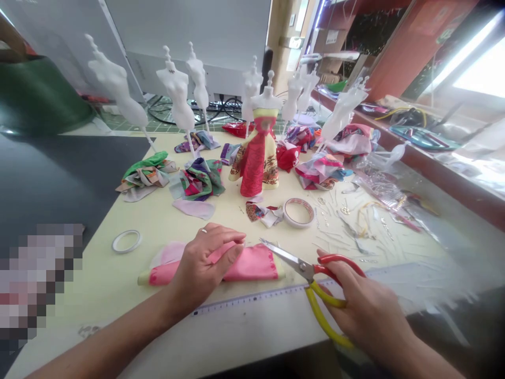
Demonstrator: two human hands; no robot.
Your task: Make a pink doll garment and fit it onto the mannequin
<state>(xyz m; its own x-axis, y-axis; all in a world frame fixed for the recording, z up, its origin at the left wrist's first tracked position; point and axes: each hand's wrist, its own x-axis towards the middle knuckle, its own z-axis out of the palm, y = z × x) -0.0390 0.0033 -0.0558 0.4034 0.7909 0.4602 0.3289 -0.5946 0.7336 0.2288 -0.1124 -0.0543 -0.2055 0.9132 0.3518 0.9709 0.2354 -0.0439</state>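
Table [98, 284] is filling most of the view; white dress forms [178, 100] and cloth bundles [201, 181] are crowding the far side. Room is opening between ruler [252, 300] and near edge. Pink cloth [252, 263] is lying mid-table, partly hidden by left hand [203, 258], whose fingertips are nearly meeting; can't tell if pinching. Scissors [302, 268] are pointing left, right hand [365, 300] curling round handles. Left patch is showing pixelated.
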